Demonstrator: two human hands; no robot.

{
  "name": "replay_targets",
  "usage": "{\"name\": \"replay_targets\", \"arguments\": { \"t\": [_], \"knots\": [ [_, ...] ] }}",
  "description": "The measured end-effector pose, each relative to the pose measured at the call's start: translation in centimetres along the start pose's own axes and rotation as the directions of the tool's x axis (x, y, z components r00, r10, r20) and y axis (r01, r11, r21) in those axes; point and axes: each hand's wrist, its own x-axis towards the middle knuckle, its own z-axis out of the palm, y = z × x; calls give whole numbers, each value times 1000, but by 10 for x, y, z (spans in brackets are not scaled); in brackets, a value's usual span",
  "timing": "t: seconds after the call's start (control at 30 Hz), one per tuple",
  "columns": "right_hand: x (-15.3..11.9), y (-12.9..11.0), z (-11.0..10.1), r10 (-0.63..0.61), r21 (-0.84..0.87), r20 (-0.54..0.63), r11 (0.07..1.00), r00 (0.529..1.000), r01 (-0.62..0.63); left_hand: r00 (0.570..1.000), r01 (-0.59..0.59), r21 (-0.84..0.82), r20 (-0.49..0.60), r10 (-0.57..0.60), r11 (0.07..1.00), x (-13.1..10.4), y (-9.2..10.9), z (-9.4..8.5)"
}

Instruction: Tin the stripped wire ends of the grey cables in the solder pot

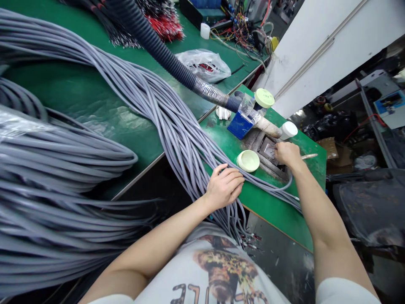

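My left hand (pixel 225 185) is closed over part of a bundle of grey cables (pixel 177 122), its fingers curled across them. Cables run out from under it to the right along the green board. Above a small solder pot (pixel 268 148) with a silvery surface, my right hand (pixel 287 153) is closed, fingertips down near the rim. A single grey cable (pixel 289 182) bends up towards that hand and seems held in it; its tip is hidden by the fingers. Between the hands stands an open pale tub (pixel 248 161).
A ribbed black hose (pixel 158 50) with a blue box (pixel 239 125) at its end hangs over the board. Close by are a pale green lid (pixel 264 97) and a white container (pixel 288 130). More coiled grey cables (pixel 57 152) fill the left side. A plastic bag (pixel 205 65) lies behind.
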Motion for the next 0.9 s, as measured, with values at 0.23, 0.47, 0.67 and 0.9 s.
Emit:
{"name": "replay_targets", "arguments": {
  "t": [0.23,0.47,0.67,0.9],
  "knots": [
    [-25,17,-20,-20,327,-147,943,989,67,1000,-11,9,-17,11,1000,1,0,-1],
    [-79,0,-45,-15,824,-187,542,982,165,1000,-2,7,-19,2,1000,0,1,0],
    [-116,-27,-57,17,927,-208,322,978,192,999,-17,-42,-36,16,999,1,0,-2],
    [-146,-56,-58,27,978,-207,38,978,206,943,229,-519,-93,-320,824,6,25,-9]
  ]
}}
